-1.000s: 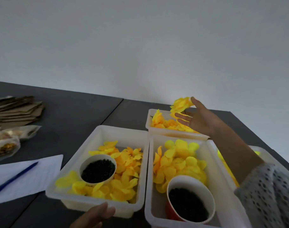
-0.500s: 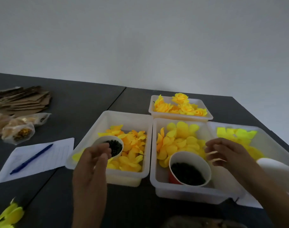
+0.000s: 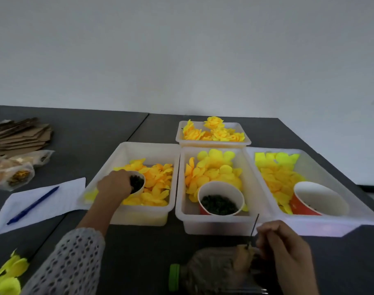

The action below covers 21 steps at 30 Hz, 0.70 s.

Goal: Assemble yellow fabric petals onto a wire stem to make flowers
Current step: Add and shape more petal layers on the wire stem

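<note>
My right hand (image 3: 285, 248) pinches a thin dark wire stem (image 3: 253, 227) that stands up over a plastic bottle (image 3: 213, 269) lying on its side. My left hand (image 3: 114, 185) reaches into the left bin (image 3: 126, 150), fingertips inside a white cup of small dark pieces (image 3: 137, 183); what they hold is hidden. Yellow fabric petals (image 3: 158, 184) fill that bin. More petals (image 3: 213, 169) lie in the middle bin and in the right bin (image 3: 277, 173). Finished yellow flowers (image 3: 213, 130) sit in the small far tray.
A red cup of dark pieces (image 3: 221, 200) stands in the middle bin, another red cup (image 3: 318, 199) in the right bin. Paper with a blue pen (image 3: 32, 205) lies left, with bags (image 3: 13, 173) and cardboard (image 3: 20, 135) behind. Yellow-green petals (image 3: 5, 277) lie at the bottom left.
My left hand has moved forward into the white cup in the left bin. My right hand dropped back from the bins to the bottle and now pinches a wire stem.
</note>
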Available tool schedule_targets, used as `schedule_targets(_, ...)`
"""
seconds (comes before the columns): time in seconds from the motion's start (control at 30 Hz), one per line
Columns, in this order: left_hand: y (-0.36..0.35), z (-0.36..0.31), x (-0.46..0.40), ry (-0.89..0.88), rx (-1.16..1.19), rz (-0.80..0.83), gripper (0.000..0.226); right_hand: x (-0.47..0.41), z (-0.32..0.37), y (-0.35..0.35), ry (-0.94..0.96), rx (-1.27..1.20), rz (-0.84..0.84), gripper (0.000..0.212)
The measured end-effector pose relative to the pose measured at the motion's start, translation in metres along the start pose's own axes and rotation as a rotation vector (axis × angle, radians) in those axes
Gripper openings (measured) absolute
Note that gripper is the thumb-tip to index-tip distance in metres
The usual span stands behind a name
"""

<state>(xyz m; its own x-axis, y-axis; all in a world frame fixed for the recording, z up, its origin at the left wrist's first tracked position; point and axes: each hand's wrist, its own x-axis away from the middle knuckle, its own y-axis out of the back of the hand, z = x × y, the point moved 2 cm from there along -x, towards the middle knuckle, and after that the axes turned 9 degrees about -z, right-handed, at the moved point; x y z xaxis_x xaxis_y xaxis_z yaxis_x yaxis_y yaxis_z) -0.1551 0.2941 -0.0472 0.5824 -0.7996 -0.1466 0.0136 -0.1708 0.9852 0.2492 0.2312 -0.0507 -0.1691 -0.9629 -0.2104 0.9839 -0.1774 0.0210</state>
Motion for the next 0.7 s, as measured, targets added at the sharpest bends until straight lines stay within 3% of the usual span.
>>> schedule_targets(0.23, -0.002, 0.005, -0.007, -0.021, 0.063, -0.063, 0.024, 0.003, -0.004, -0.006, 0.105, 0.296, 0.005, 0.043)
schedule_targets(0.43, 0.02, -0.006, 0.01, -0.082, 0.255, -0.451, 0.02, 0.003, -0.002, -0.007, 0.071, 0.295, -0.011, 0.04)
schedule_targets(0.57, 0.039, -0.025, 0.028, -0.174, 0.599, -0.553, 0.014, 0.005, -0.001, -0.006, 0.071, 0.29, -0.009, 0.04)
schedule_targets(0.7, 0.051, -0.053, 0.063, -0.103, 1.174, -0.348, 0.002, 0.004, -0.001, -0.006, 0.094, 0.278, -0.008, 0.04)
